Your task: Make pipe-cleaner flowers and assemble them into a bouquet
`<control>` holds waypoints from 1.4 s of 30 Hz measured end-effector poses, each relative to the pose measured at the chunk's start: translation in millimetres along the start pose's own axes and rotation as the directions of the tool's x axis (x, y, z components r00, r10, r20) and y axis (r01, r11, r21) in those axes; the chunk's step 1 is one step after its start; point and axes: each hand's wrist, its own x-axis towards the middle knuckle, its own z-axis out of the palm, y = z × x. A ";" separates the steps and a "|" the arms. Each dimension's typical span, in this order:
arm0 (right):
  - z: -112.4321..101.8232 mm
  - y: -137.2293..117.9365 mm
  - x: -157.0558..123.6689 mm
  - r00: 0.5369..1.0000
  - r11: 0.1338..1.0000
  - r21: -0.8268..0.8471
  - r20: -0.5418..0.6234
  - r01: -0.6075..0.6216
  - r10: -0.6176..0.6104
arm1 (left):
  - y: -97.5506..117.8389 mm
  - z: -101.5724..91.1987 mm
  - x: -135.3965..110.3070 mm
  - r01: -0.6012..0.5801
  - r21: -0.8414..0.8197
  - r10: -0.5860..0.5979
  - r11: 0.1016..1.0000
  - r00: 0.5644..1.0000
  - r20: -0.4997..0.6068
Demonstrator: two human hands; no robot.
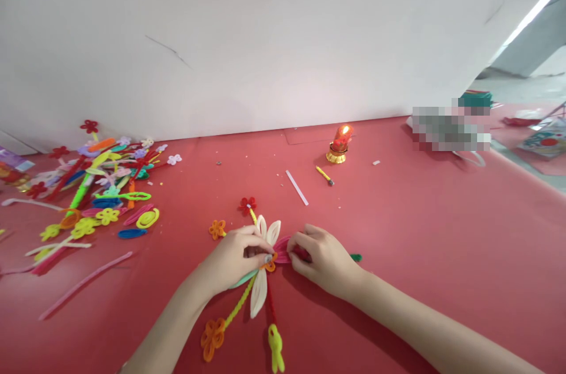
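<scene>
Clearly, the centre of attention is a fuzzy-stem flower [259, 294] lying at the lower centre of the frame, between and under the person's two hands. Cream petals [273, 232] point up and down from its middle, a mint-green petal [244, 280] reaches lower left, and a pink petal [283, 250] runs right. An orange loop [270, 266] sits at the hub. Around it, twisted stems end in a red blossom [248, 205] above, a small orange blossom [217, 229] at upper left, a larger orange blossom [213, 338] at lower left and a yellow-green bud [275, 348] at the bottom.

The left hand [241, 256] pinches the flower at its hub, thumb and forefinger drawn together beside the orange loop. The right hand [325, 261] has its fingers curled in and closed on the pink petal; something red shows within its grasp, and a green tip [356, 257] pokes out past its far side.

Above the hands, toward the frame's centre, lie a pale strip [296, 187] and a yellow stick [324, 174] with a dark end, near a red candle lamp [342, 139] on a golden base. A colourful heap of fuzzy-stem pieces [107, 216] fills the left of the frame, with a pink stem [86, 285] below it. All rest on a red tabletop [424, 220], backed by a white panel [265, 38] across the top.
</scene>
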 end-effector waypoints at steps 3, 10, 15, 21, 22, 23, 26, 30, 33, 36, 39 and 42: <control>0.4 0.5 0.4 1.000 1.000 -0.006 0.002 0.001 -0.001 | 1.2 -0.2 0.2 0.004 -0.004 -0.004 1.000 1.000 -0.003; -0.3 -0.3 1.0 1.000 1.000 -0.003 0.002 0.001 0.000 | 2.5 -0.5 0.3 0.009 0.000 -0.009 1.000 1.000 0.001; -0.5 -0.5 0.1 1.000 1.000 -0.019 0.003 -0.010 0.010 | 1.5 -0.8 0.3 0.009 0.015 -0.009 1.000 1.000 -0.001; -0.3 0.4 -0.3 1.000 1.000 -0.023 0.000 0.008 -0.008 | -0.8 0.4 -1.0 -0.010 0.013 0.010 1.000 1.000 -0.004; -0.4 0.3 -0.3 1.000 1.000 -0.024 -0.001 0.008 -0.008 | -0.9 0.5 -1.1 -0.011 0.010 0.011 1.000 1.000 -0.003; -0.5 0.3 -0.3 1.000 1.000 -0.024 -0.003 0.009 -0.010 | -1.1 0.5 -1.2 -0.010 0.010 0.010 1.000 1.000 -0.002; -1.0 -0.2 -0.3 1.000 1.000 -0.022 -0.004 0.017 -0.017 | -1.3 0.3 -1.2 -0.014 0.013 0.014 1.000 1.000 0.000; -1.2 -0.8 -0.5 1.000 1.000 -0.019 0.000 0.017 -0.017 | -1.5 -0.1 -0.8 -0.019 0.018 0.019 1.000 1.000 0.003; -0.6 -0.7 -0.6 1.000 1.000 -0.017 -0.002 0.015 -0.015 | -1.4 -0.2 -0.7 -0.020 0.016 0.020 1.000 1.000 0.003; 0.3 0.0 -0.5 1.000 1.000 -0.018 -0.008 0.012 -0.013 | -1.0 -0.1 -0.5 -0.016 0.013 0.016 1.000 1.000 0.000; 0.9 0.4 -0.2 1.000 1.000 -0.014 -0.011 0.013 -0.013 | -0.5 -0.1 -0.1 -0.013 0.016 0.013 1.000 1.000 0.002; 1.2 0.4 -0.2 1.000 1.000 -0.014 -0.008 0.007 -0.008 | 0.1 -0.5 0.2 -0.010 0.021 0.010 1.000 1.000 0.004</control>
